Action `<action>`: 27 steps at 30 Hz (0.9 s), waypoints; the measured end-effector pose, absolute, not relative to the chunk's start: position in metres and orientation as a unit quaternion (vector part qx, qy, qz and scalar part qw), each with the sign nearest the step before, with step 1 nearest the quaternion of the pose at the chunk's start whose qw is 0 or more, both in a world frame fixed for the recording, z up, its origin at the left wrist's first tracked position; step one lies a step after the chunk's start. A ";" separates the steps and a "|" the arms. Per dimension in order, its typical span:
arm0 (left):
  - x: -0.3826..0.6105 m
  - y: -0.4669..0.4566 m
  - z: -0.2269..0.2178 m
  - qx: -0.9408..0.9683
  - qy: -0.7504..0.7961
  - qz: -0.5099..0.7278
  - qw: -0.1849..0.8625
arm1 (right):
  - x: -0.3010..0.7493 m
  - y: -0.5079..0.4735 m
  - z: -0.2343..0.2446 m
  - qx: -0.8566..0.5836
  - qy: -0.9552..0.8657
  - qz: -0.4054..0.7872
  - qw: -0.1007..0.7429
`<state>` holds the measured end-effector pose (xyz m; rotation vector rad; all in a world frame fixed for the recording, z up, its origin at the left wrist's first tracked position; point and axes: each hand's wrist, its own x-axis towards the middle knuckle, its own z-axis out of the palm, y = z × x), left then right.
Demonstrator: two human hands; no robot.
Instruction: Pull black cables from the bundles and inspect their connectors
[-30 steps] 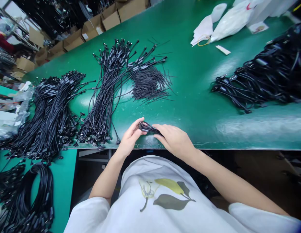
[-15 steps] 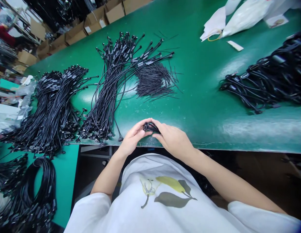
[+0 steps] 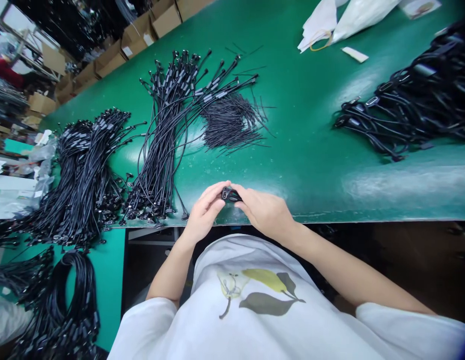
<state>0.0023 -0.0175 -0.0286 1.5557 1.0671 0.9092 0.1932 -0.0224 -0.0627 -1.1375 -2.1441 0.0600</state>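
My left hand (image 3: 204, 212) and my right hand (image 3: 265, 212) meet at the near edge of the green table (image 3: 311, 160). Between their fingertips they pinch a small coiled black cable (image 3: 229, 195), with a connector end showing toward the left hand. Most of the coil is hidden under my right fingers. A fanned bundle of black cables (image 3: 168, 140) lies just left of and beyond my left hand. A heap of thin black ties (image 3: 230, 122) lies further back.
A second large cable bundle (image 3: 82, 175) covers the left end of the table. Finished coiled cables (image 3: 416, 110) are heaped at the right. White plastic bags (image 3: 341, 22) lie at the far right, cardboard boxes (image 3: 142, 32) beyond the far edge, and looped cables (image 3: 67, 300) at lower left.
Both hands have drawn closer together, and the cable between them has gone from a longer stretched loop to a tighter, smaller coil. The view shifted slightly.
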 end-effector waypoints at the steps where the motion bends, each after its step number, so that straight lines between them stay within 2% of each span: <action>1: 0.003 -0.017 -0.030 0.642 0.447 0.379 0.495 | 0.194 -0.022 -0.063 -0.437 -0.831 0.017 0.343; 9: 0.019 -0.019 -0.042 0.514 0.487 0.407 0.577 | 0.199 -0.018 -0.061 -0.402 -0.851 -0.064 0.333; 16: 0.024 -0.020 -0.038 0.527 0.524 0.404 0.534 | 0.186 -0.029 -0.048 -0.477 -0.835 -0.113 0.251; 27: 0.024 -0.016 -0.037 0.358 0.478 0.444 0.669 | 0.188 -0.026 -0.048 -0.468 -0.842 -0.127 0.234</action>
